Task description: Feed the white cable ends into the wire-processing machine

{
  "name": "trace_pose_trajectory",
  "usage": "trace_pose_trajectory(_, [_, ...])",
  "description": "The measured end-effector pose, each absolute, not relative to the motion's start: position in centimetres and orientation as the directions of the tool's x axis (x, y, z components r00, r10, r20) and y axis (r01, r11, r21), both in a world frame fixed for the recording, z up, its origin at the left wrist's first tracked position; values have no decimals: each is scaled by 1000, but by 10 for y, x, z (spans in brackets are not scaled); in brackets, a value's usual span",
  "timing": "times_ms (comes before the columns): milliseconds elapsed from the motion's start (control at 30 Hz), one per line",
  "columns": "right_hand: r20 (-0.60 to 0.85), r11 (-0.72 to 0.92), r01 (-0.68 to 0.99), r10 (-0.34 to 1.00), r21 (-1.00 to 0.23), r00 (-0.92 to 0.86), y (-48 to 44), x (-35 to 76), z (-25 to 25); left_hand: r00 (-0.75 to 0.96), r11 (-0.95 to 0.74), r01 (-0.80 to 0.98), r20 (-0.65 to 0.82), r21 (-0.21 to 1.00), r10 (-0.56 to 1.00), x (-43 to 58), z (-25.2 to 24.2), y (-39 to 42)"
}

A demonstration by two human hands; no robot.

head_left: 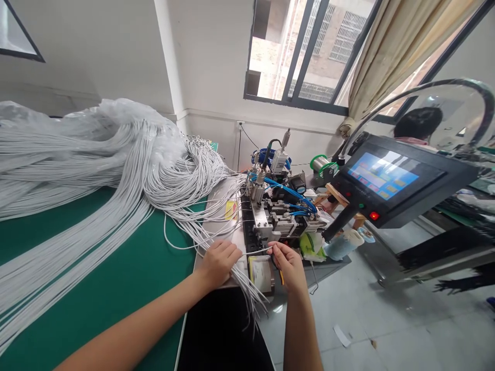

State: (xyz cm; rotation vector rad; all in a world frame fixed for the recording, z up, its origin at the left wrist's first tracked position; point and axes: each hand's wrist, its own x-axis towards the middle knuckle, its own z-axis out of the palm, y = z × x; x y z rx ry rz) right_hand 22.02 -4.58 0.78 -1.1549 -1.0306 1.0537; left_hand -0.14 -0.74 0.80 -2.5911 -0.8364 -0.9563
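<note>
My left hand [221,262] is closed over a white cable, close to the front edge of the machine's base plate. From under it the loose ends of several other white cables [253,291] hang towards my lap. One cable [255,252] runs straight across to my right hand [285,262], whose fingertips pinch it near its end. A tool with an orange and black handle [281,277] is also tucked in my right hand; its working end is hidden. Just beyond the fingers stands a bench machine [266,211] with metal cylinders and blue air hoses.
Long bundles of white cable [127,175], partly in clear plastic, cover much of the green table [147,288]. A control screen [382,172] on an arm stands right of the machine. Behind it are a green-rimmed wire spool [322,164] and another person's head [417,123].
</note>
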Motion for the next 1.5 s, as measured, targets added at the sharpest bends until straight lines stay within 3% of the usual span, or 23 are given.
trace_pose_trajectory(167, [92,70,132,981,-989,171,-41,229,9,648,-819,574,625,-25,436,-3,7,-7])
trace_pose_trajectory(300, [167,73,457,971,-886,169,-38,233,11,690,-815,579,558,-40,462,-4,10,-8])
trace_pose_trajectory(433, [225,122,583,969,-803,107,-34,233,11,691,-802,595,542,-49,479,-3,10,-8])
trace_pose_trajectory(700, [247,176,502,966,-847,79,-16,233,-3,641,-747,665,533,-27,552,-1,6,-7])
trace_pose_trajectory(833, [109,88,206,990,-975,91,-10,230,-17,623,-734,679,529,1,577,0,6,-6])
trace_pose_trajectory(967, [-27,-23,-30,991,-999,128,-8,226,-30,618,-732,681,527,12,583,0,5,-6])
trace_pose_trajectory(1167, [-30,-24,-38,988,-999,151,-14,225,-34,602,-720,694,534,19,594,-1,5,-7])
trace_pose_trajectory(1500, [149,77,266,954,-961,259,-57,242,-3,559,-685,728,554,29,617,-3,3,-9])
